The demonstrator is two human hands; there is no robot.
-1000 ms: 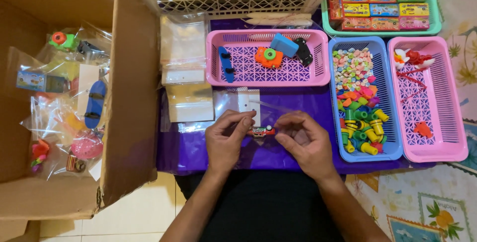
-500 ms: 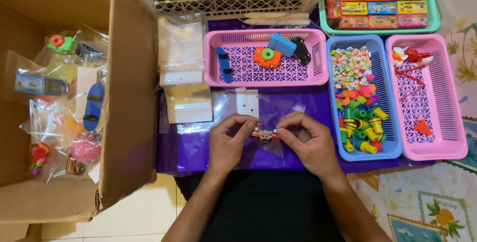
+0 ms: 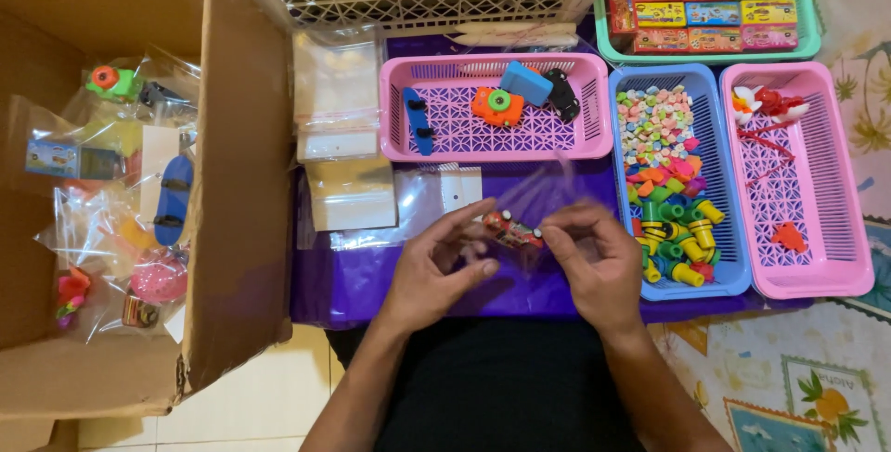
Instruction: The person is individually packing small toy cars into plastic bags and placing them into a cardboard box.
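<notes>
My left hand (image 3: 436,266) and my right hand (image 3: 594,262) hold a clear plastic bag (image 3: 538,201) between them over the purple table cover (image 3: 353,276). A small red toy car (image 3: 510,227) sits inside the bag between my fingertips. The left hand pinches the bag's left side by the car. On the bag's right side my right hand's fingers are curled around the plastic. The bag's open end rises toward the pink basket behind it.
A pink basket (image 3: 594,136) with toys stands behind my hands. A blue basket (image 3: 733,271) of small colourful pieces, another pink basket (image 3: 854,266) and a green basket (image 3: 807,44) of boxes are at the right. Stacks of clear bags (image 3: 334,90) lie left; a cardboard box (image 3: 237,183) holds filled bags.
The hands have moved slightly apart, and the bag now stands up higher around the toy car. The view has shifted a little.
</notes>
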